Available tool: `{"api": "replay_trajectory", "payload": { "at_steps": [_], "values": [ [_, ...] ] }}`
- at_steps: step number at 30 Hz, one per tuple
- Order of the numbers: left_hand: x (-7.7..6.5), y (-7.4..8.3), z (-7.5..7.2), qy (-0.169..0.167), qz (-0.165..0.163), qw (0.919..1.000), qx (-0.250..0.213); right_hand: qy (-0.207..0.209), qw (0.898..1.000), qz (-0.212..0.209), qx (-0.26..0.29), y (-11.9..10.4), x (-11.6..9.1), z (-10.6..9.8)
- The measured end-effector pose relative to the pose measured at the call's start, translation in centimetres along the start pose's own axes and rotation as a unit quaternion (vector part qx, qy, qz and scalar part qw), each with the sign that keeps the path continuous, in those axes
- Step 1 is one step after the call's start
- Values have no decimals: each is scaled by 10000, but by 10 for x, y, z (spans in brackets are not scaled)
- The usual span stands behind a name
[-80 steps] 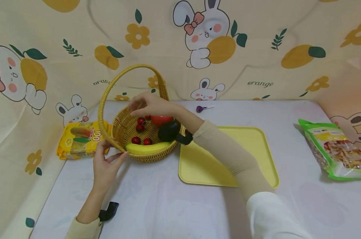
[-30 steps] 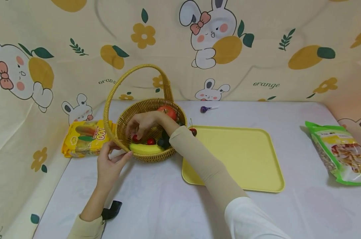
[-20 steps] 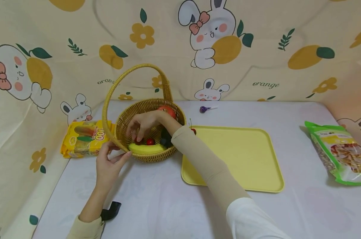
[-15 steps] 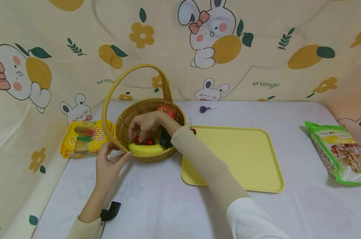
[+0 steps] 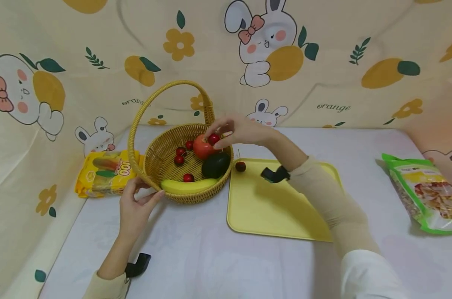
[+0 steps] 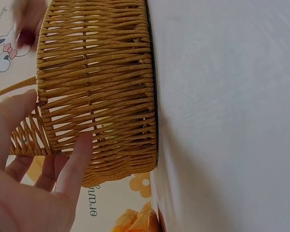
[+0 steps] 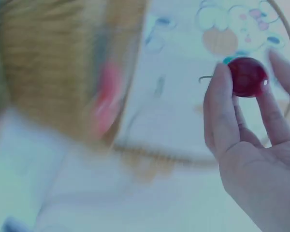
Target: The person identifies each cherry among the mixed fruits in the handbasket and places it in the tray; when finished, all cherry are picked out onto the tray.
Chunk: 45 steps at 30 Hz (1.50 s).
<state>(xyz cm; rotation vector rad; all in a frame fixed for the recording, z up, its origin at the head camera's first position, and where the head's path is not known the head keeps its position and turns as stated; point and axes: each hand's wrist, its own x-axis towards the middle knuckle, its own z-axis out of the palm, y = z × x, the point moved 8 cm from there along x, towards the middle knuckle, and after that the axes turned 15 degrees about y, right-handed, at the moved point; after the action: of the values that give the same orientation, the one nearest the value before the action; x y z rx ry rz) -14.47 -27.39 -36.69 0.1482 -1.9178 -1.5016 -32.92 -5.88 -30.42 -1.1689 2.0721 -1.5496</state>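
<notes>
My left hand [image 5: 134, 209] holds the front left rim of the wicker basket [image 5: 190, 198], at the foot of its handle. In the left wrist view, thumb and fingers lie on either side of the basket wall [image 6: 96, 87]. My right hand [image 5: 242, 131], raised over the basket's right edge, pinches a dark red cherry [image 7: 248, 76] between its fingertips; a thin stem shows. Inside the basket are a banana [image 5: 188, 186], an avocado [image 5: 216, 165], a round red fruit [image 5: 201, 148] and several cherries [image 5: 179, 160]. Another cherry [image 5: 240, 166] lies on the yellow tray [image 5: 256, 211], near its back left corner.
A yellow snack packet [image 5: 102, 174] lies left of the basket. Behind the tray is a purple lollipop [image 5: 254, 136]. At far right lies a green-edged food bag [image 5: 424, 191]. The tall basket handle [image 5: 133, 124] arches over the basket's left side.
My right hand reached down among the cherries near the banana, took hold of one, and has lifted it up and rightward to the basket's right edge. My left hand stays on the rim.
</notes>
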Motion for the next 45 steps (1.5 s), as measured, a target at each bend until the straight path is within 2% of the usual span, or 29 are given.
{"api": "replay_trajectory", "payload": {
  "at_steps": [3,6,9,13,19,27,34,37,41,45],
  "values": [
    [0,2,0,37,0,10000,57,356,9985,259,-325,22,-38,-29],
    [0,-1,-2,66,45,9999,116,718,9932,481,-784,50,-68,-46],
    [1,-12,-3,90,31,9999,135,963,9862,674,-1162,76,-90,-51],
    [2,-27,-5,101,-58,9998,139,1185,9814,806,-1281,97,-104,-51],
    [2,-32,-6,101,-3,9999,81,1260,9774,958,-1404,112,-105,-43],
    [0,-7,-2,80,82,9999,112,1132,9751,965,-1643,116,-101,-35],
    [0,0,0,74,91,9998,182,1057,9745,989,-1712,113,-100,-34],
    [0,-4,-1,89,81,9998,177,1060,9746,968,-1718,112,-100,-33],
    [1,-21,-4,131,-16,9996,240,1141,9728,808,-1845,106,-100,-35],
    [2,-31,-6,155,-72,9997,191,1384,9705,455,-1921,88,-90,-43]
  ]
}}
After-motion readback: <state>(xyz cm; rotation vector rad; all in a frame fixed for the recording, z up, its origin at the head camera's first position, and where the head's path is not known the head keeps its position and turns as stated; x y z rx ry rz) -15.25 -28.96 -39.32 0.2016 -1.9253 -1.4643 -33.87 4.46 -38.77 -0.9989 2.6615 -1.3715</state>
